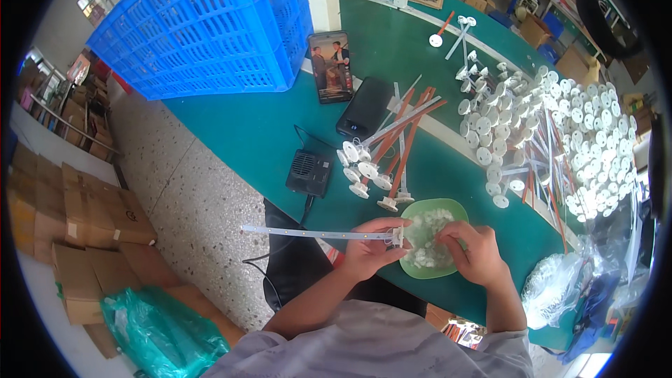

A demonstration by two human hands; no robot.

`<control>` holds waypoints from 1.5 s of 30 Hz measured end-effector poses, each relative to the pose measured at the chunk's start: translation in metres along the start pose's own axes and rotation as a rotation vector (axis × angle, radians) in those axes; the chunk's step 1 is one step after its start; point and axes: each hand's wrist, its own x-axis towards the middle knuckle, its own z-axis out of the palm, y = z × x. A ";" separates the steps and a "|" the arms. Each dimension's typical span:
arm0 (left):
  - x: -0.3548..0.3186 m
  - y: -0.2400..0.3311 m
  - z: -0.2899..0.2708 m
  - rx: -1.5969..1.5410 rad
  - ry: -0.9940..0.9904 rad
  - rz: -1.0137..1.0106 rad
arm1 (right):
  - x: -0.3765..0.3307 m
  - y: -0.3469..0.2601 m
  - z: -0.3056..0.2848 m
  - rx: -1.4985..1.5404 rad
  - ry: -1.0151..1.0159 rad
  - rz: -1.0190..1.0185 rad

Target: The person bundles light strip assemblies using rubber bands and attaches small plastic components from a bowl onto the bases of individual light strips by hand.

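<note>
While both forearms enter from the 6 o'clock edge, the hands meet at a green bowl near the bench's front edge.

Left hand: the left hand has its grip pinched on the end of a long thin white strip with small yellow dots; the strip runs level out toward 9 o'clock, past the bench edge and over the floor.

Right hand: the right hand sits at the 3 o'clock side of the bowl, fingers curled in over its contents; I cannot tell whether the grip holds a piece or is merely closed.

Bowl: shallow light-green plastic bowl filled with small white plastic parts, lying between the two hands.

Finished batch: a fan of white and orange rods with round white caps lies at 12 o'clock of the bowl, caps toward the person.

Stock pile: a large heap of white round-capped rods covers the bench at 2 o'clock.

Bench: green-topped bench, running diagonally.

Other items: small black speaker-like box at 10 o'clock of the bowl; black power bank beyond it; upright phone with a lit screen leaning by a blue plastic lattice crate at 11 o'clock.

Floor: brown cardboard boxes and a teal plastic bag at 8 o'clock.
</note>
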 end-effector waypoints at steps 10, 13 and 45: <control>-0.010 0.008 -0.002 0.085 0.018 -0.044 | 0.016 -0.031 -0.005 0.439 0.068 -0.049; -0.018 0.025 0.010 -0.050 -0.003 0.069 | 0.023 -0.050 0.011 0.554 0.059 -0.061; -0.023 0.050 0.026 0.059 -0.259 0.356 | 0.012 -0.046 0.018 0.665 -0.107 -0.439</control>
